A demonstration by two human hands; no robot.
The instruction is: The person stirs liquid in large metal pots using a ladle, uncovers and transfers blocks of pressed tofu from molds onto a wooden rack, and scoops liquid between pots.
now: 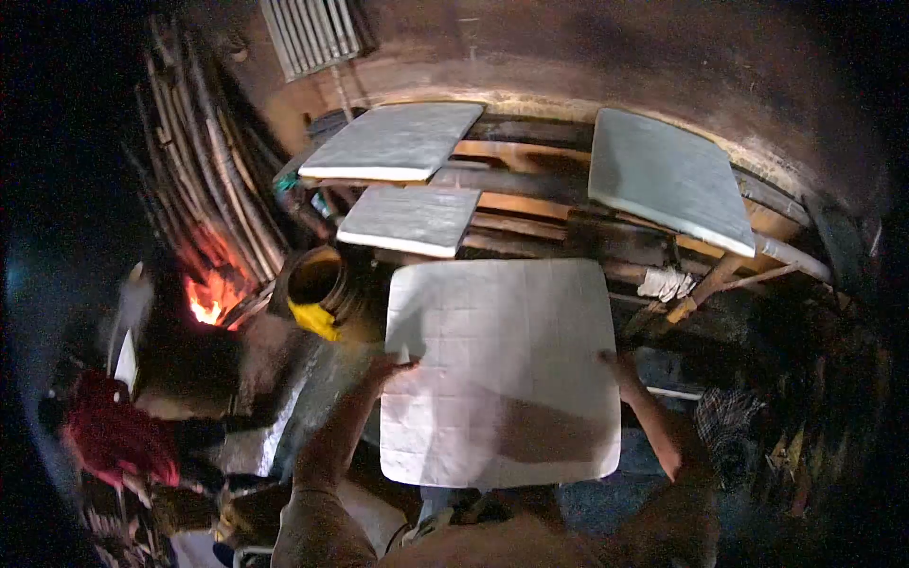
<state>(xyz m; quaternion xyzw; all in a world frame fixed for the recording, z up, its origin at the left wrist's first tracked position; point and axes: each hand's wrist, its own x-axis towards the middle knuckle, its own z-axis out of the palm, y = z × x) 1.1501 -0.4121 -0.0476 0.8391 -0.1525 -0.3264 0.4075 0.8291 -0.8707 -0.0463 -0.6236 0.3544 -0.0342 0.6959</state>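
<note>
Holds a large pale panel (502,369) directly between left hand (393,366) and right hand (615,363), in front of the body, with broad face turned up to the view. Looks nearly square, with rounded corners and faint grid-like lines; offers no clear long axis to name. Reaches beyond both hands toward the rack (530,180), and back between the forearms toward the body. Favours neither hand as the nearer, with contact at both opposite side edges, roughly level with each other. Pinches the left edge with left hand, digits partly over the upper face; seems to clasp the right edge with right hand, mostly at the very rim. Cannot tell the placing of the fingers beneath. Beyond the held panel, on the rack, shows a small panel (409,220) just past the far left corner, a wide panel (393,140) behind that, and a tilted-looking panel (668,175) off to the right. To the left of the held panel, just beside the far left corner, shows a dark round-mouthed pot (352,292) with a yellow patch (314,320) low on the near side. Cannot make out any contents in the shadowed mouth. Farther left, glows a fire (205,305) at the foot of long sticks (204,142).
</note>
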